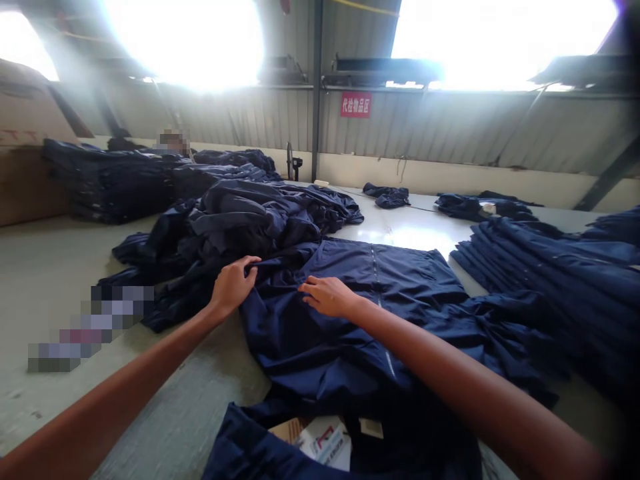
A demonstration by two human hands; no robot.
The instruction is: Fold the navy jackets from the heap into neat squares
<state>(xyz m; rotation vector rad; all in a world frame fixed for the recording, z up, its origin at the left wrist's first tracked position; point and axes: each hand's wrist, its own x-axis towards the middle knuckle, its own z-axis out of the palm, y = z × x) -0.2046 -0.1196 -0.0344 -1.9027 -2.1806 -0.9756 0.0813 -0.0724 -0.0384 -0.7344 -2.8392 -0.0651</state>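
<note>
A navy jacket (pixel 345 333) lies spread out on the table, front zip up, its collar end toward me. White and tan labels (pixel 327 443) show inside the neck opening. My left hand (pixel 235 287) is at the jacket's left side, thumb and fingers closed on a fold of its sleeve fabric. My right hand (pixel 327 295) rests on the jacket front left of the zip, fingers slightly bent and apart against the cloth.
A loose heap of dark garments (pixel 260 217) lies just beyond my left hand. Folded navy stacks stand at the right (pixel 550 267) and back left (pixel 110 180), near a cardboard box (pixel 30 147). A small fan (pixel 294 163) and a red sign (pixel 356 105) are farther back.
</note>
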